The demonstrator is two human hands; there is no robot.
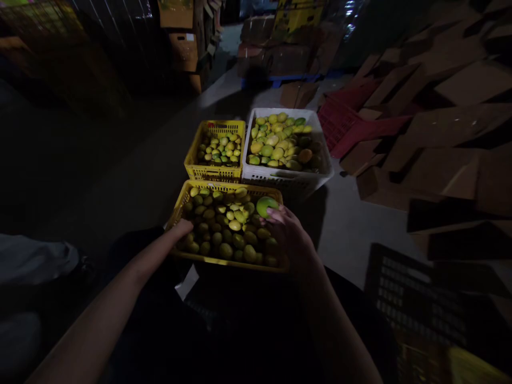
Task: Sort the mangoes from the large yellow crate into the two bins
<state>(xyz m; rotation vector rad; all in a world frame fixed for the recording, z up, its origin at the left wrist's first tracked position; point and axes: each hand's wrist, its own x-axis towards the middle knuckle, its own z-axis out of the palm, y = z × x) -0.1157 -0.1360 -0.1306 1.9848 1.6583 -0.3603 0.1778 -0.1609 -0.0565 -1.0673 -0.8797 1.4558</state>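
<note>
A yellow crate [190, 191] full of green-yellow fruit stands right in front of me on the floor. My right hand [288, 234] is over its right side, fingers closed round one green fruit [265, 206] held above the pile. My left hand [182, 228] reaches into the crate's left side among the fruit; its fingers are hidden, so its grip is unclear. Behind stand a smaller yellow crate [214, 172] of small fruit and a white crate [286, 178] of larger yellow and green fruit.
Flattened cardboard [440, 133] and a red crate [340, 125] are piled to the right. A dark crate [404, 293] lies at the lower right. Stacked boxes [182, 48] and a wrapped pallet [288, 48] stand at the back. Bare concrete floor spreads to the left.
</note>
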